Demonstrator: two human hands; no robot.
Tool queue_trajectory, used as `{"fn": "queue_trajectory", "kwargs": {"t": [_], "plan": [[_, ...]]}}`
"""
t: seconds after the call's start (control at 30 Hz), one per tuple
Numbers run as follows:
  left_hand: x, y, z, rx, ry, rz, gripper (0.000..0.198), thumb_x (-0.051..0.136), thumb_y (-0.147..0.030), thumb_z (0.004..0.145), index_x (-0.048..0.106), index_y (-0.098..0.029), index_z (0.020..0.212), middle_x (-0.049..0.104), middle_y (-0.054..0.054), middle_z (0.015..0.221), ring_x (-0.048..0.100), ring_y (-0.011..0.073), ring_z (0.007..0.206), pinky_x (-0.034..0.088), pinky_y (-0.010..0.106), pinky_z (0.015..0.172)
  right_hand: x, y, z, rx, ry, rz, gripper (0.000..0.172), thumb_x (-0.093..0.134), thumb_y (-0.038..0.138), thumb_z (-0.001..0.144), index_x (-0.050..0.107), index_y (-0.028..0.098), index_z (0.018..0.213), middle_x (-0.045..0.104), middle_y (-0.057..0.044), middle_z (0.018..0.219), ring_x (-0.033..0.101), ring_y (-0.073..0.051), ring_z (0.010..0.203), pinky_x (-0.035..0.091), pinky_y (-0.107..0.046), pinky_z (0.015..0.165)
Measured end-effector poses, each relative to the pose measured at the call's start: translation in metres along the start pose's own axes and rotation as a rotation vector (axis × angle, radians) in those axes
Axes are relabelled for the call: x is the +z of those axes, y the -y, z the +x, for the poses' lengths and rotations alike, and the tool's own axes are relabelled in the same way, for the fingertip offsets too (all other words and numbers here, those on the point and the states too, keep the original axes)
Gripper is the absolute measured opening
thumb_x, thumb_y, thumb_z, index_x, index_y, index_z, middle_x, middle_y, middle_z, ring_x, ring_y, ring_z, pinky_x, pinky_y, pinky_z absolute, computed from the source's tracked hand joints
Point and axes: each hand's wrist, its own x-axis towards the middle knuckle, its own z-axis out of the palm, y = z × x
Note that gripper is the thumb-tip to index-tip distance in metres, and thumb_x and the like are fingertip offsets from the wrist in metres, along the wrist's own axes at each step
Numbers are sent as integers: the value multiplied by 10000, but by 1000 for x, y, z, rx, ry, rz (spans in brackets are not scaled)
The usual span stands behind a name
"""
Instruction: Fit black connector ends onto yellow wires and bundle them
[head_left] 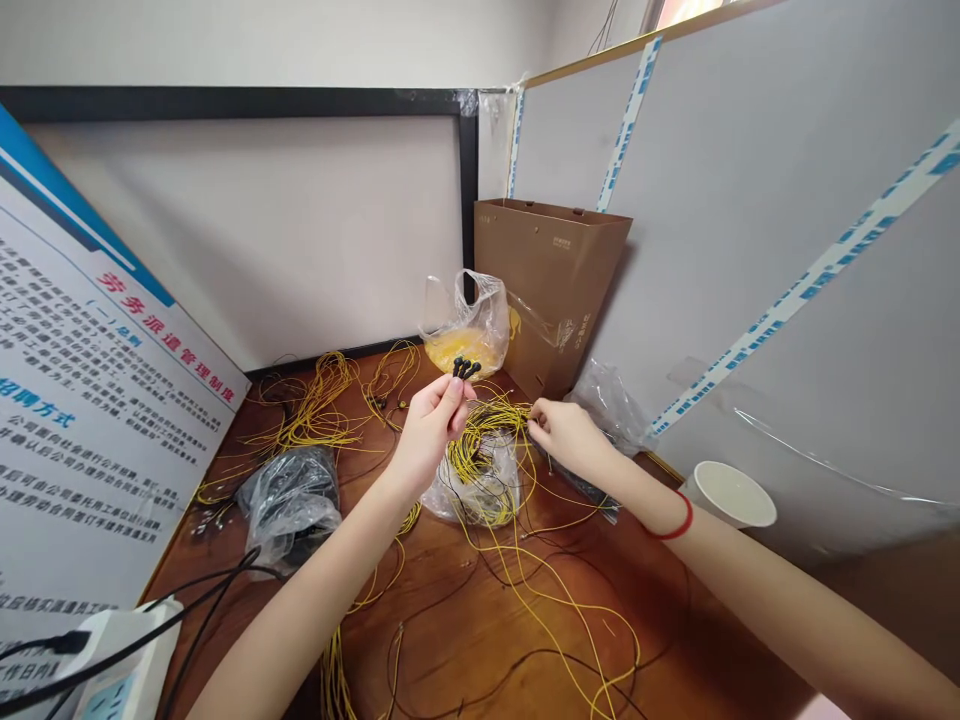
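1. Left hand (429, 432) pinches a cluster of black-capped wire ends (463, 367), held up above the wooden bench (431, 640).
2. Right hand (568, 436), apart from the left, grips the edge of a yellow wire coil (487, 440) sitting on a clear plastic bag (472, 505).
3. Loose yellow and black wires (525, 590) lie across the bench; a brown paper bag (551, 290) stands at the back corner.

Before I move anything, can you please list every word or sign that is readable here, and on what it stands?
"劳务派遣管理制度": red heading on the poster board
"招聘方式": blue heading on the same board
Other board text: too small to read
Print on the brown paper bag: too small to read
Marks on the blue-and-white tape: too blurred to read
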Motion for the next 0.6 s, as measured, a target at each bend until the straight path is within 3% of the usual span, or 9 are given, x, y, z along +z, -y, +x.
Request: {"fn": "queue_trajectory", "kwargs": {"t": [0.1, 0.17, 0.27, 0.37, 0.47, 0.6], "plan": [[1, 1, 0, 13, -5, 14, 346, 614, -492, 872, 555, -178, 738, 363, -98, 441, 273, 57, 389, 225, 189, 412, -25, -6, -6, -66, -117, 116, 151, 484, 198, 936, 624, 144, 958, 708, -105, 954, 660, -205, 868, 489, -326, 801], [3, 1, 2, 33, -10, 18, 322, 594, -460, 887, 561, -178, 736, 424, -80, 459, 365, 70, 421, 306, 191, 453, -40, -9, -11, -112, -165, 187, 171, 473, 277, 956, 601, 165, 970, 704, -88, 963, 660, -191, 872, 499, -319, 805], [13, 2, 7, 90, -8, 49, 301, 574, -407, 904, 574, -172, 716, 605, -12, 607, 573, 113, 623, 458, 229, 660, -56, -6, -19, -202, -202, 486, 246, 492, 419, 947, 578, 188, 931, 684, -59, 899, 656, -170, 820, 516, -297, 743], [29, 6, 14, 185, 78, 76, 313, 555, -395, 910, 557, -173, 689, 690, 40, 801, 639, 149, 857, 458, 267, 852, -67, 6, -26, -258, -157, 853, 350, 596, 536, 868, 575, 187, 863, 630, -26, 796, 606, -138, 716, 487, -266, 645], [42, 10, 17, 142, 250, 22, 348, 538, -468, 902, 506, -185, 702, 653, 18, 712, 620, 129, 683, 470, 253, 700, -82, 19, -30, -216, -175, 1057, 408, 666, 583, 806, 580, 185, 831, 607, -8, 763, 524, -99, 633, 423, -233, 568], [40, 10, 15, 72, 316, 0, 375, 557, -520, 876, 476, -192, 712, 475, -73, 513, 371, 65, 397, 268, 206, 422, -113, 16, -34, -145, -257, 1332, 482, 748, 621, 706, 530, 198, 780, 653, -27, 822, 509, -85, 618, 365, -210, 509]]}}
